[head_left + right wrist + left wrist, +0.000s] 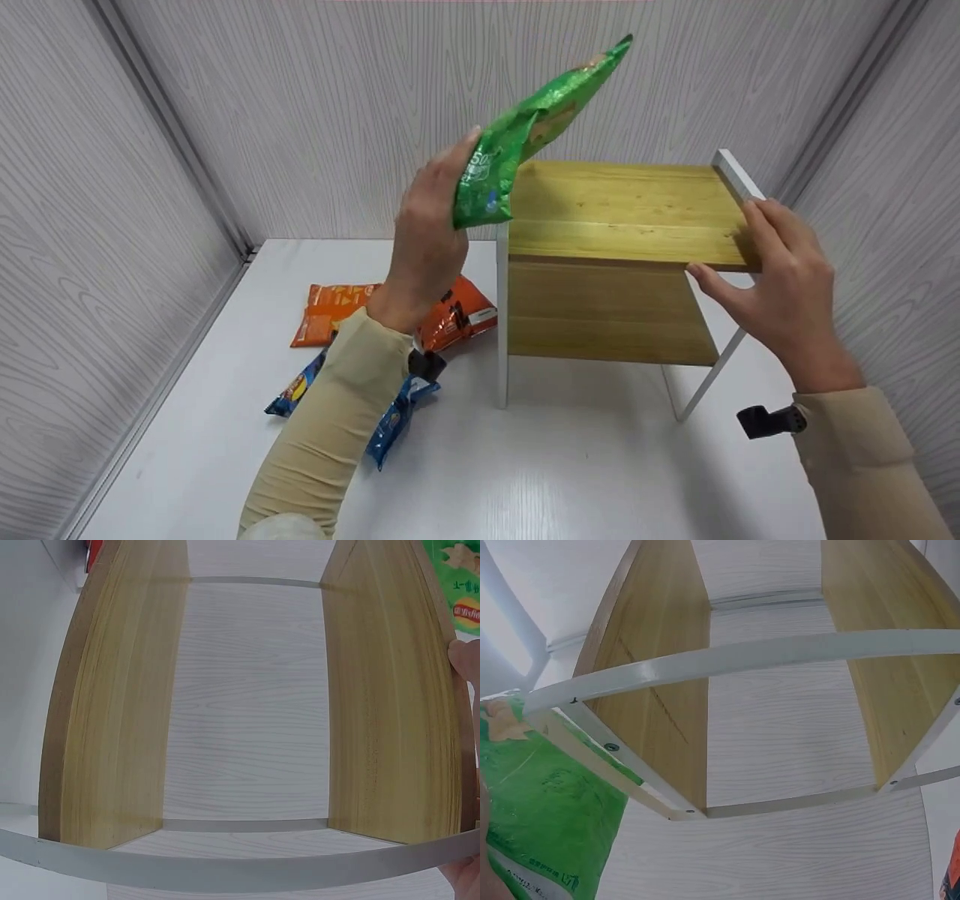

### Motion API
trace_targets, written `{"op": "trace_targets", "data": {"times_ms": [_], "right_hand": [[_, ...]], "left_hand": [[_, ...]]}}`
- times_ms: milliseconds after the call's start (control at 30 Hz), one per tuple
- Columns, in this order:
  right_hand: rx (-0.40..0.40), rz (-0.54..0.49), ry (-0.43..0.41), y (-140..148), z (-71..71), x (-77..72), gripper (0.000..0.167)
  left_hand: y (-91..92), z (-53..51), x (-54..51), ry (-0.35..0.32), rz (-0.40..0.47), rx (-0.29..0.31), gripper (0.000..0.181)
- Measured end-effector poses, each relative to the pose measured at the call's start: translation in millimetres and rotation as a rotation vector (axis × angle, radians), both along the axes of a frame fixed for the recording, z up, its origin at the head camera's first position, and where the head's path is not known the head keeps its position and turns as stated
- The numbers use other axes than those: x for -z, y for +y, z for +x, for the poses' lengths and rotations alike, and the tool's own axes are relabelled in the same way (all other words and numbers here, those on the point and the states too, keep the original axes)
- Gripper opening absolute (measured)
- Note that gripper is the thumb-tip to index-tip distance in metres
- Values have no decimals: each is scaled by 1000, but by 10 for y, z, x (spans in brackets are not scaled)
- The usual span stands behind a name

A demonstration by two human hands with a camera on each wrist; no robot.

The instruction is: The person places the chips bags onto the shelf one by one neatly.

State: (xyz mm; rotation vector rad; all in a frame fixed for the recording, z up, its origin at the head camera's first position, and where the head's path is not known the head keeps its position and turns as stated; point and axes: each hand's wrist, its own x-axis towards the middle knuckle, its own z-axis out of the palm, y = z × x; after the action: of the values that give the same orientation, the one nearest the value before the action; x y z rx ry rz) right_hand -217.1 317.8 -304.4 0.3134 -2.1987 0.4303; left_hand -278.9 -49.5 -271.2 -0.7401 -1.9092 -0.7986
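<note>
My left hand (431,225) pinches a green chip bag (484,176) by its lower end, raised above the left side of a small wooden shelf rack (622,214). The bag slants up and to the right, its far end over the top board's back. With fingers on the top and thumb at the front edge, my right hand (787,281) grips the rack's right front corner. In the left wrist view the green bag (555,802) is beside the rack's white frame (742,656); in the right wrist view my thumb (466,660) touches the board edge.
Left of the rack, on the white table (202,420), lie an orange bag (322,319), a red-orange bag (450,322) and blue bags (390,427), partly behind my left arm. A lower board (607,315) spans the rack. Grey wood-patterned walls (315,112) stand around the table.
</note>
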Motion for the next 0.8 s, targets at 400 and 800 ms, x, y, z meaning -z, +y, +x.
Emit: {"op": "trace_targets", "data": {"times_ms": [400, 800], "right_hand": [[5, 3, 0, 6, 5, -11, 82], [-7, -9, 26, -17, -14, 3, 82]], "left_hand": [[307, 171, -144, 12, -358, -71, 47], [647, 290, -152, 11, -639, -107, 44]]}}
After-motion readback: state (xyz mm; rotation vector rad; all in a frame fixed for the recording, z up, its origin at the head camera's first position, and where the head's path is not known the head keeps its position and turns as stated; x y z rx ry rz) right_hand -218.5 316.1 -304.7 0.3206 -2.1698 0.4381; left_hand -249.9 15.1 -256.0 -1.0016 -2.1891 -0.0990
